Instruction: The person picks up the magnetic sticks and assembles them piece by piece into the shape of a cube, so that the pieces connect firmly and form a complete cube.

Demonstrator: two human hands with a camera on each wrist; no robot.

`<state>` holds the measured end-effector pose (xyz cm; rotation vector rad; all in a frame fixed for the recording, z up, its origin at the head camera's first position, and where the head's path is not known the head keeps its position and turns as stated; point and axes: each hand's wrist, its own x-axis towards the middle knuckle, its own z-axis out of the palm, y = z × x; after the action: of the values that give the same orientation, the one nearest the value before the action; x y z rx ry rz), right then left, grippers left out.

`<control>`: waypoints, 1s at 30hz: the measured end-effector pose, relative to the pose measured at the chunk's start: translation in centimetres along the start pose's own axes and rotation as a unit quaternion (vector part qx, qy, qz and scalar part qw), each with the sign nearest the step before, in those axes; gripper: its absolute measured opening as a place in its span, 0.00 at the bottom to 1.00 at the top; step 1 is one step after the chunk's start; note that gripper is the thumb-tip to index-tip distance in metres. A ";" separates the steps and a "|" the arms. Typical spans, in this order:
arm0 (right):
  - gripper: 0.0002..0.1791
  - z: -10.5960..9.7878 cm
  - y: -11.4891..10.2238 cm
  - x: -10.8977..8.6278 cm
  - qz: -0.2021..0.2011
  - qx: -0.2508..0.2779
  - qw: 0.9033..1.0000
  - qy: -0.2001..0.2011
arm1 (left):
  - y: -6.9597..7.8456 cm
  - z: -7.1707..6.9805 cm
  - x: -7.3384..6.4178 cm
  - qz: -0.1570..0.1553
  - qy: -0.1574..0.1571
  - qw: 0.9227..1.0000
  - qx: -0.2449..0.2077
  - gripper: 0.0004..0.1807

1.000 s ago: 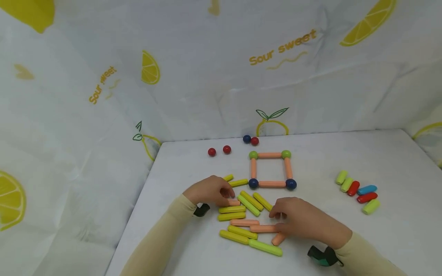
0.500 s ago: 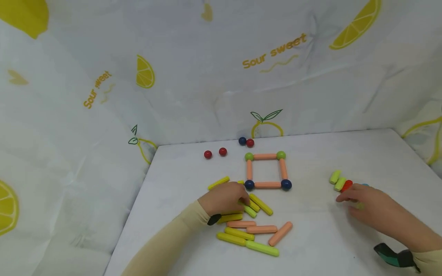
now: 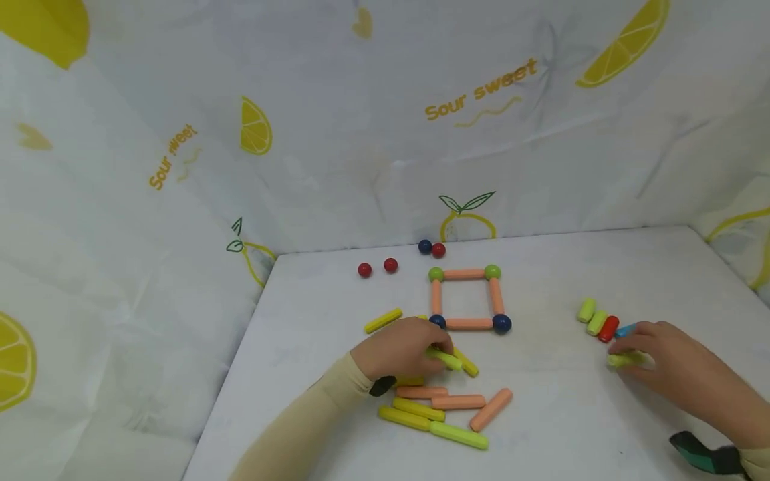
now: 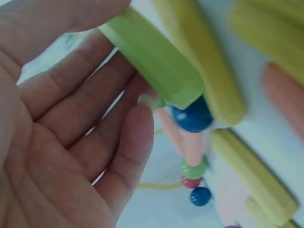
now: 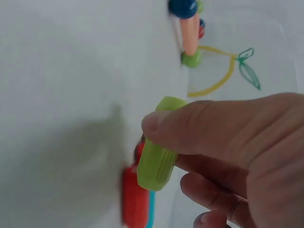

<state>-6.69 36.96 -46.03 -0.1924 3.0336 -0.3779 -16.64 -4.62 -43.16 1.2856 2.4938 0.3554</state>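
My left hand [image 3: 402,347] pinches a long light green stick [image 3: 446,359] above the pile of yellow sticks. In the left wrist view that green stick [image 4: 154,59] slants between the thumb and fingers. Over at the right, my right hand [image 3: 680,364] pinches a short light green stick [image 3: 625,359]. The right wrist view has this short green stick [image 5: 159,161] raised off the table, with a red stick [image 5: 135,197] below it. Beyond the left hand lies a square of orange sticks [image 3: 469,324] joined by green and dark blue balls [image 3: 502,324].
Loose red balls [image 3: 390,265] and one dark blue ball [image 3: 425,246] lie near the back edge. Orange sticks [image 3: 458,401] and yellow sticks [image 3: 404,418] lie in front. At right are short green sticks [image 3: 586,309], a red stick [image 3: 608,329] and a blue stick [image 3: 625,331].
My right hand has moved right from the orange sticks and picked up a short green stick. The left hand has shifted slightly right and lifted the long green stick.
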 end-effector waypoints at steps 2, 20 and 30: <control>0.13 -0.2 -1.9 0.9 -0.024 0.027 0.999 0.010 | 0.0 -0.6 0.0 0.006 0.020 1.000 -0.020 0.07; 0.14 -0.2 -14.6 6.6 -0.140 0.167 0.976 0.012 | 0.1 -1.2 0.8 0.032 0.126 0.992 0.006 0.14; 0.12 0.3 -14.4 7.1 -0.158 0.194 0.968 0.012 | -0.2 -1.3 0.2 0.029 0.214 0.954 -0.207 0.13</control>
<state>-12.05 22.05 -43.15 -0.6472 2.8698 -0.9887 -17.43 -4.63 -42.05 1.2013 2.5112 1.2141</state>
